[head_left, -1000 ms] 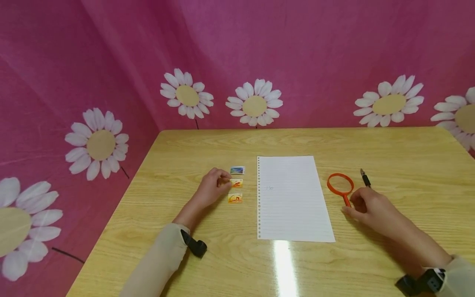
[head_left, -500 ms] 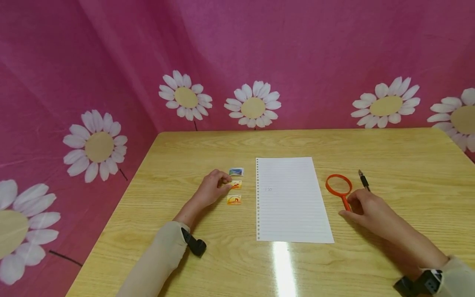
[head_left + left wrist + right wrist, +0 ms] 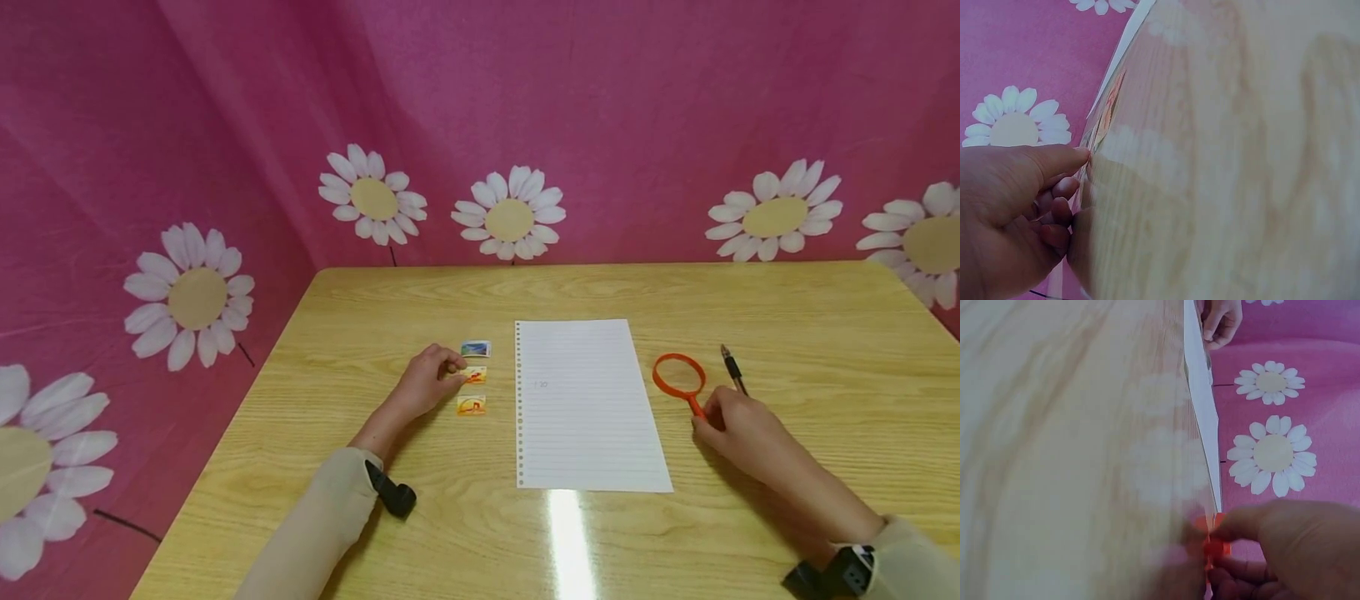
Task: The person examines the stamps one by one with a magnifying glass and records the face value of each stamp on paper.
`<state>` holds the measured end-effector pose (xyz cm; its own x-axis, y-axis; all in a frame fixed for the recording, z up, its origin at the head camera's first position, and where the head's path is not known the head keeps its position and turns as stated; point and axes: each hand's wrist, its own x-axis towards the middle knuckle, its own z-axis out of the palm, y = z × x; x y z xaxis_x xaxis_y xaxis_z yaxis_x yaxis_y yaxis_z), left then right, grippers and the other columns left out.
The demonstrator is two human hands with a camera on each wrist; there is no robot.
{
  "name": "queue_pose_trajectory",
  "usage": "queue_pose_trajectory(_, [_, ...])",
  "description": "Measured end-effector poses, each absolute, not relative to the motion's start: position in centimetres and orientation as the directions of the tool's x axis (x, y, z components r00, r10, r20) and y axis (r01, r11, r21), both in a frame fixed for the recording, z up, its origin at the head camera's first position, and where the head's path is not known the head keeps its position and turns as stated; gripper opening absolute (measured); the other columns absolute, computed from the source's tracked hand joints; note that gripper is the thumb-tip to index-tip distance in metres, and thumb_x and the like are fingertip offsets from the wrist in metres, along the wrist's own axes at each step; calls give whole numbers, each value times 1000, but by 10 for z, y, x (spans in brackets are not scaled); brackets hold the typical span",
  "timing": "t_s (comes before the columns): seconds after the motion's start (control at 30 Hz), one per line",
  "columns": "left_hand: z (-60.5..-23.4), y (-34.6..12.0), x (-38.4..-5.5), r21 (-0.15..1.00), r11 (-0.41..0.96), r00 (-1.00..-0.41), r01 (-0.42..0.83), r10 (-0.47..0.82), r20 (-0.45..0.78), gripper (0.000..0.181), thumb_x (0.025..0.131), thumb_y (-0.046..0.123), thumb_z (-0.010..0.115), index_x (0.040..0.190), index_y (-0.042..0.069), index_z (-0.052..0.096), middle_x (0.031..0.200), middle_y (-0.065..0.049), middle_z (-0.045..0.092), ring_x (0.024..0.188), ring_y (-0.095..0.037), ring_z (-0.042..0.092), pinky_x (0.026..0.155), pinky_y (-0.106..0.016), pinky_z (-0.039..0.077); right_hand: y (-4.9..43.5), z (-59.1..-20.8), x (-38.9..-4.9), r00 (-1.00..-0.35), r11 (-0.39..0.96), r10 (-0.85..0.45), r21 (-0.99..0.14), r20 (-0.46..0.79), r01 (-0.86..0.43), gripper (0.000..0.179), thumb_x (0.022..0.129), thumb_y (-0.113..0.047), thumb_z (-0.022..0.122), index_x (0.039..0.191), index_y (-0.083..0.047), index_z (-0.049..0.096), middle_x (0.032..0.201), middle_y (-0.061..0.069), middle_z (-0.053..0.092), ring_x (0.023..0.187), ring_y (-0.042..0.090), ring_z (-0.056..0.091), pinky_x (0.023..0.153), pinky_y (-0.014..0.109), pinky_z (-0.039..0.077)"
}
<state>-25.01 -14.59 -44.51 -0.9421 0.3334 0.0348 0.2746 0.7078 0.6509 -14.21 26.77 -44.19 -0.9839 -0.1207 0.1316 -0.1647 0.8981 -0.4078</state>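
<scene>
right hand (image 3: 744, 430) curled, pinching red magnifier handle (image 3: 696, 407)

Plain cream long sleeves (image 3: 318, 517); chunky black wrist devices (image 3: 402, 502) on dark straps (image 3: 374, 477)

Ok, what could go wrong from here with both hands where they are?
The right hand grips the magnifying glass beside the black pen, so lifting or turning it might knock the pen. The left hand touches the left edge of the middle card, with the blue card just beyond and the bottom card just nearer; a careless slide might disturb them. The lined sheet lies just left of the magnifying glass, so a low sweep might drag it.
</scene>
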Motion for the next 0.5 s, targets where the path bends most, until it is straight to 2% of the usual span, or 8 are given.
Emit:
queue_pose_trajectory(0.2, [-445,-146,-249,654,709,-943,265,333,22,14,91,9,68,103,4,66,99,-9,57,90,-19,52,84,-32,43,266,-439,-137,-990,904,-53,-414,130,-103,14,84,-7,62,87,3,51,64,6,52,56,16,41,51,28,32])
queue_pose_trajectory(0.5, [-449,-147,-252,669,703,-948,243,317,11,14,92,12,67,105,5,66,101,-9,57,91,-20,51,85,-32,43,270,-434,-135,-972,916,-115,-357,206,-184,17,88,-6,69,87,2,54,63,5,55,54,13,41,49,25,32])
